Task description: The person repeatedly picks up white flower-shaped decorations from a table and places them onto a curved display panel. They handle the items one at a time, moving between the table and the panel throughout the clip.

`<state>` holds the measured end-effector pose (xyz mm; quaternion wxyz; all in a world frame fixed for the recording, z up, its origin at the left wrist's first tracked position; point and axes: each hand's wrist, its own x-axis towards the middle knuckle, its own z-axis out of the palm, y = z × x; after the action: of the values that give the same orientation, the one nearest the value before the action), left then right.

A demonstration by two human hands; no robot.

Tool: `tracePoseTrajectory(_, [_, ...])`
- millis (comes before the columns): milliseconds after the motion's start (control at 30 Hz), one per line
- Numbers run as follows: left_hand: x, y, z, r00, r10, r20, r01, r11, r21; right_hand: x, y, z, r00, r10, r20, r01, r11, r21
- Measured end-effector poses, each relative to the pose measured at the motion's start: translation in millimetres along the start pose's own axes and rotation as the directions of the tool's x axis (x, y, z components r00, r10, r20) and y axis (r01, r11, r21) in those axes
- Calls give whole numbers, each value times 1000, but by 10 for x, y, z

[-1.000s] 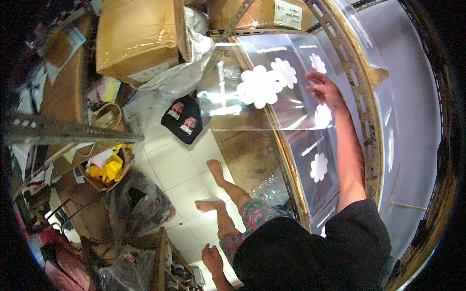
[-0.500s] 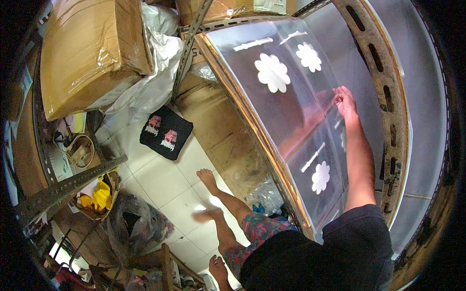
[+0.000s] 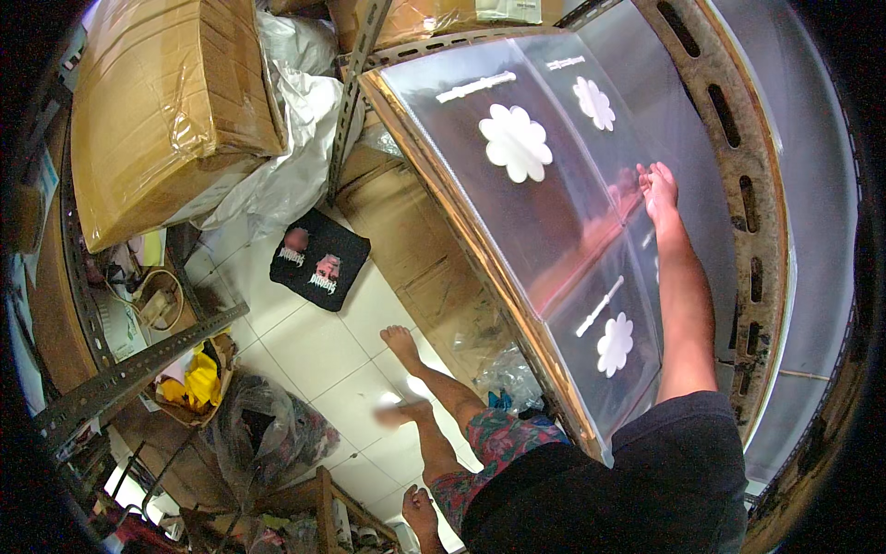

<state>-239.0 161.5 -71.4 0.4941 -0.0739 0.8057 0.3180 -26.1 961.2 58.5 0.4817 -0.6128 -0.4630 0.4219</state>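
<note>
Here, arm extended, the right hand reaches over clear plastic sheets, fingers bent, its grip impossible to tell.

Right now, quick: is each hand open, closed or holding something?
Left hand: loosely curled; can't tell if empty.
Right hand: loosely open, nothing visible held, near clear sheets.

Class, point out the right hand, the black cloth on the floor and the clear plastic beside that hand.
Right hand point(image 3: 659, 193): head view, middle of the hand.
Black cloth point(image 3: 320, 259): head view, middle of its upper face.
Clear plastic point(image 3: 531, 220): head view, its largest panel.
</note>
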Motion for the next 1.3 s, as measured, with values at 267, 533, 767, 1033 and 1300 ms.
tracePoseTrajectory(267, [-60,136,-44,999,40,-22,-39,998,44,0,11,133,1000,12,-18,-12,1000,-15])
tracePoseTrajectory(533, [-81,52,-20,999,21,-29,-22,999,-32,-11,4,116,995,-58,-85,22,925,-378])
tracePoseTrajectory(767, [-158,71,-54,999,4,-32,-4,1000,-12,-41,34,60,988,-110,-106,41,860,-509])
tracePoseTrajectory(1033, [-220,177,-64,1000,9,-28,-10,1000,-24,-254,42,234,814,-565,-137,98,365,-926])
tracePoseTrajectory(1300, [-463,69,-70,953,220,-206,-208,975,81,-1560,-37,1531,549,-774,317,832,469,-295])
